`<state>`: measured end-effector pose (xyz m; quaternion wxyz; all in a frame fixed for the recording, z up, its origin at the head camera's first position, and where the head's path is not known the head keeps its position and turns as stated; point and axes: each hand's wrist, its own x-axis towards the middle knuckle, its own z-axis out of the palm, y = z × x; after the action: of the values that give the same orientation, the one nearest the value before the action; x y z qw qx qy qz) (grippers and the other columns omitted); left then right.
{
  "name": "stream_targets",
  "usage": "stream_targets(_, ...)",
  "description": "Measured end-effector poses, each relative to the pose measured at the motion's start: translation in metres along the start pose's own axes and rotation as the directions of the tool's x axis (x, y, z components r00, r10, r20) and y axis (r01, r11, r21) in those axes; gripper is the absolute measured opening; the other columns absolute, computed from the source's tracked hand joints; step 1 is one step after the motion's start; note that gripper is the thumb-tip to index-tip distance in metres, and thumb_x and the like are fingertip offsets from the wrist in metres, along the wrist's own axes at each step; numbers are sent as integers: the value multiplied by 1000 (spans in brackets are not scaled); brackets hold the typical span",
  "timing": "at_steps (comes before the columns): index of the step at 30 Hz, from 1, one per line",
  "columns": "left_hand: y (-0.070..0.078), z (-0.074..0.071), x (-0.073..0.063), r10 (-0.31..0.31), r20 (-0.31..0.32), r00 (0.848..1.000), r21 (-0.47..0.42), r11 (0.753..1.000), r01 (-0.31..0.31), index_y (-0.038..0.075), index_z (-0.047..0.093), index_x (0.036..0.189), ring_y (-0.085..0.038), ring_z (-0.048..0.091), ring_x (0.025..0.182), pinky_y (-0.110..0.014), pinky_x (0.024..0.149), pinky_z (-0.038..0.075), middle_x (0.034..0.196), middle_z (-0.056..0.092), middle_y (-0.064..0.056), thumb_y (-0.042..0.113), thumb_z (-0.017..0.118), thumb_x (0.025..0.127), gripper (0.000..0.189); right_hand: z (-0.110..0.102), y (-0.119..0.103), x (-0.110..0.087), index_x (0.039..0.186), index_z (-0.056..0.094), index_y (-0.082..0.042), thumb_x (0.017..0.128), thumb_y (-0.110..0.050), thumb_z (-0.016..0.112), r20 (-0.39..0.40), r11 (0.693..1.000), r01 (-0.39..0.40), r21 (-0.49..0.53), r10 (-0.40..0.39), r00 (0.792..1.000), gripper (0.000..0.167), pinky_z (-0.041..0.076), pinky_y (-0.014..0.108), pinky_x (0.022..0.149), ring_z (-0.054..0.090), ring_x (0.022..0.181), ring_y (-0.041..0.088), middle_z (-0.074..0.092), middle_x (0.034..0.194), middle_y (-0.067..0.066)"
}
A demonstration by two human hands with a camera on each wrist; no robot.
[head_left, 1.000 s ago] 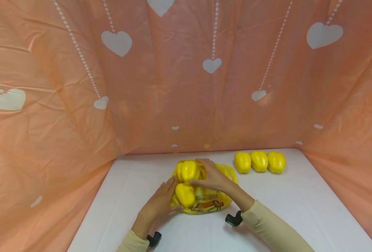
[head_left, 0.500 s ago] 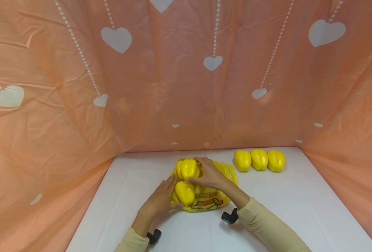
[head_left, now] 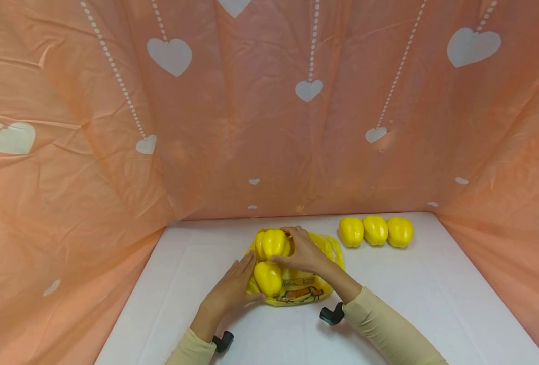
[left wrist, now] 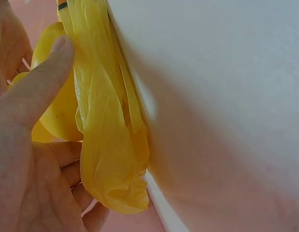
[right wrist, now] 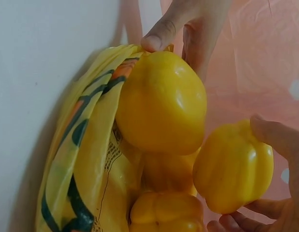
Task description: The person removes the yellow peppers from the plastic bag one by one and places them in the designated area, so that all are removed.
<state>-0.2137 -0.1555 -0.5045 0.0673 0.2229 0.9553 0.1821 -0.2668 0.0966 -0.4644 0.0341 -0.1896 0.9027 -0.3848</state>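
Note:
A yellow plastic bag [head_left: 298, 291] with a printed picture lies on the white table, its handles toward the right. My right hand [head_left: 303, 252] holds a yellow bell pepper [head_left: 276, 244] by its side, thumb toward me and fingers on the far side. Another bell pepper [head_left: 267, 279] sits nearer to me, against the bag. At the bag's left end, my left hand [head_left: 232, 285] holds the bag, its thumb touching the bag edge and the near pepper in the left wrist view; its fingertips are hidden behind the bag. More bell peppers [right wrist: 166, 212] show lower in the right wrist view, partly covered.
Three yellow bell peppers [head_left: 375, 231] stand in a row at the back right of the table [head_left: 410, 289]. A peach-coloured curtain [head_left: 269, 152] with white hearts encloses the back and sides.
Both hands and the peppers keep nearly the same places. The right forearm has shifted very slightly left, and the head view has tilted a little downward.

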Motion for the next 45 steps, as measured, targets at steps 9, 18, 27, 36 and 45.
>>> stream_targets(9,0,0,0,1,-4,1000,-28,1000,-1,-6,25,167,-35,23,164,-50,136,16,177,22,-21,46,85,92,109,-2,1,-4,159,44,-7,88,-43,89,-43,998,49,51,-47,998,91,57,51,107,55,128,32,51,151,16)
stream_targets(18,-1,1,0,-7,-10,1000,-21,1000,6,-5,27,167,-34,23,164,-50,136,16,177,22,-20,46,85,92,108,-11,4,-13,160,42,-5,90,-43,87,-58,992,89,88,-84,995,91,56,56,110,56,132,37,49,154,19)
stream_targets(27,0,-1,0,-10,-8,1000,-10,1000,10,-5,27,167,-34,23,164,-51,136,16,177,23,-20,46,85,92,108,-22,11,-26,161,42,-9,89,-46,87,-82,994,70,78,-64,995,93,50,64,115,52,139,40,46,159,18)
stream_targets(36,1,-1,0,-12,-11,1000,-27,1000,11,-5,27,167,-34,23,164,-51,136,17,176,23,-21,45,86,91,109,-33,26,-42,160,43,-7,89,-41,88,-111,990,110,84,-100,989,91,48,66,115,51,140,40,47,158,19)
stream_targets(45,0,0,-1,-14,-6,1000,-18,1000,14,-6,28,166,-34,23,164,-50,136,17,176,22,-21,44,86,91,107,-47,45,-58,160,42,-9,90,-37,88,-110,992,85,91,-74,991,88,50,63,115,55,136,41,49,155,19)
